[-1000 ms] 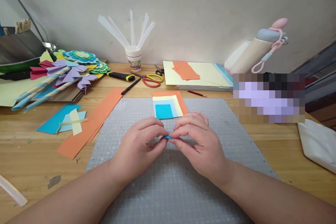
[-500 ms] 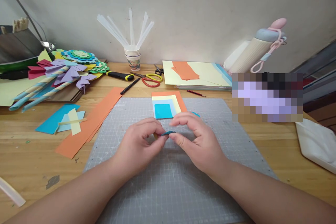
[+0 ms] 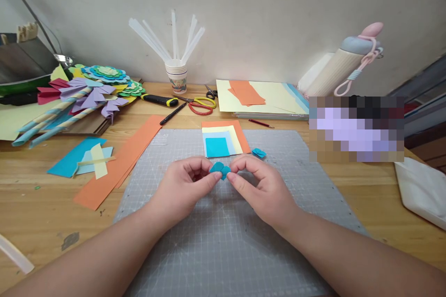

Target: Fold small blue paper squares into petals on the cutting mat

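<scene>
Between both hands, just above the grey cutting mat [image 3: 216, 246], is a small blue paper flower [image 3: 220, 170] with rounded petals. My left hand [image 3: 186, 183] pinches its left side between thumb and forefinger. The thumb and forefinger of my right hand [image 3: 263, 185] close on its right edge. A second small blue paper flower [image 3: 259, 152] lies on the mat beyond my right hand. Ahead of the hands rests a stack of paper squares, with a blue square [image 3: 217, 147] on top of light blue, yellow and orange [image 3: 244, 135] ones.
Orange paper strips [image 3: 118, 162] and blue paper [image 3: 75, 158] lie left. Scissors [image 3: 202, 106], a utility knife [image 3: 159, 100] and a paper cup [image 3: 176, 76] of white sticks stand or lie behind. Paper flowers [image 3: 87, 93] are far left, a bottle [image 3: 334, 72] and white tray [image 3: 421, 190] right.
The blue flower in my fingers has turned from edge-on to facing me, its petals now showing. My right forefinger has come down onto it, uncovering the second flower behind.
</scene>
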The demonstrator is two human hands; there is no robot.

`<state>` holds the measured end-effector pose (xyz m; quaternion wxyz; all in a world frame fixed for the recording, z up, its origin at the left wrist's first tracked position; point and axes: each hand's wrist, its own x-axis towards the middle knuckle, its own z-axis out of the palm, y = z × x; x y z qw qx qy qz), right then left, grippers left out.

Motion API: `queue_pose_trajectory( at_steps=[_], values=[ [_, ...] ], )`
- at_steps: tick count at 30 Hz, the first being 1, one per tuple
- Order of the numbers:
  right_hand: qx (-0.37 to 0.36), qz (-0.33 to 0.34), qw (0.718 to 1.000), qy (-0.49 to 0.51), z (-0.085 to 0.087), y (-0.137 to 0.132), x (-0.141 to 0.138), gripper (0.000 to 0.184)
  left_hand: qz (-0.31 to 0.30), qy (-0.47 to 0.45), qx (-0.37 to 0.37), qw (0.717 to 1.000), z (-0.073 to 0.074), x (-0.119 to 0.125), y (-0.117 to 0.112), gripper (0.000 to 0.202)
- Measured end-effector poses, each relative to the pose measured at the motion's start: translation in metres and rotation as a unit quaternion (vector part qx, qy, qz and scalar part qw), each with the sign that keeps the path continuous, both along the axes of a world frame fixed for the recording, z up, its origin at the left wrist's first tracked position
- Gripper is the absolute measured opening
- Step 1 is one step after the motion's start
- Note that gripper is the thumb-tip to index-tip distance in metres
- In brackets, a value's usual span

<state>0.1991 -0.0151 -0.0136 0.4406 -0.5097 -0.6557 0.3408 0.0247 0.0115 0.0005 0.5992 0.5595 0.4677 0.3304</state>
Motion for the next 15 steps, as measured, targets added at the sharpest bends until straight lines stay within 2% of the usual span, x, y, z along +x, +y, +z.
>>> queue_pose_trajectory(
  at_steps=[8,15],
  values=[
    [-0.125,0.025,0.985,0.112,0.0022,0.0004,-0.001,0.017,0.003,-0.019,0.0,1.0,-0.0014,-0.0006,-0.0004,0.017],
    [-0.119,0.037,0.983,0.131,0.0051,-0.0014,-0.002,0.018,-0.016,-0.028,0.012,0.999,0.0004,0.0001,-0.0003,0.017]
  ],
)
